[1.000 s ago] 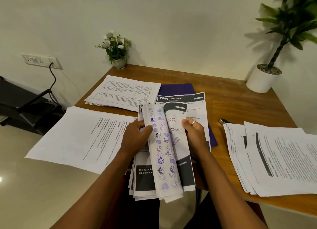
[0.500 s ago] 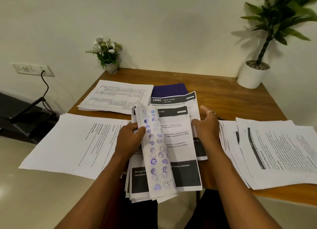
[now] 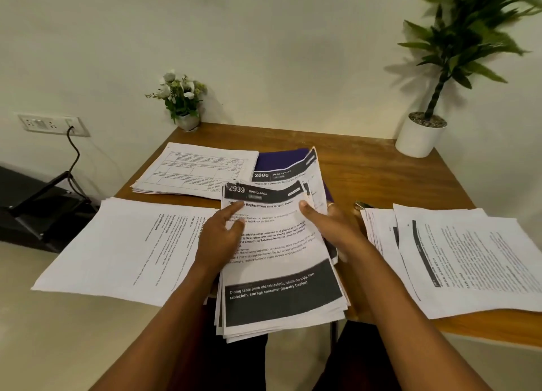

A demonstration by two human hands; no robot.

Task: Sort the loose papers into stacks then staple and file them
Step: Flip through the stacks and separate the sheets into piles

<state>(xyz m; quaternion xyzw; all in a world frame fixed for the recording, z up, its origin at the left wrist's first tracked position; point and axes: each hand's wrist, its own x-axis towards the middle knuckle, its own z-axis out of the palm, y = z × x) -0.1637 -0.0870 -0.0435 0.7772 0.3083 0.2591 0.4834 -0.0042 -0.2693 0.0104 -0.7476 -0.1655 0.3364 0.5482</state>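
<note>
A thick stack of papers [image 3: 281,276] hangs over the near edge of the wooden table [image 3: 369,167]. Its top page has a black header reading "2939 Dining Area". My left hand [image 3: 220,238] rests flat on the left part of that page, fingers straight. My right hand [image 3: 331,229] pinches the stack's right edge, thumb on top and fingers behind. A sheet headed "2886" [image 3: 293,175] curls up behind the stack, over a purple folder [image 3: 278,159]. The dark tip of what looks like a stapler [image 3: 363,205] peeks out by my right hand.
Sorted piles lie on the table: one at the left [image 3: 123,244], a table-printed one at the back left [image 3: 199,167], a fanned one at the right [image 3: 469,258]. A small flower pot [image 3: 187,120] and a large potted plant [image 3: 419,138] stand at the back corners.
The folded-over page with purple faces has dropped flat, so the "2939" page now lies on top. My left hand let go and lies flat. My right hand came back to the stack's right edge.
</note>
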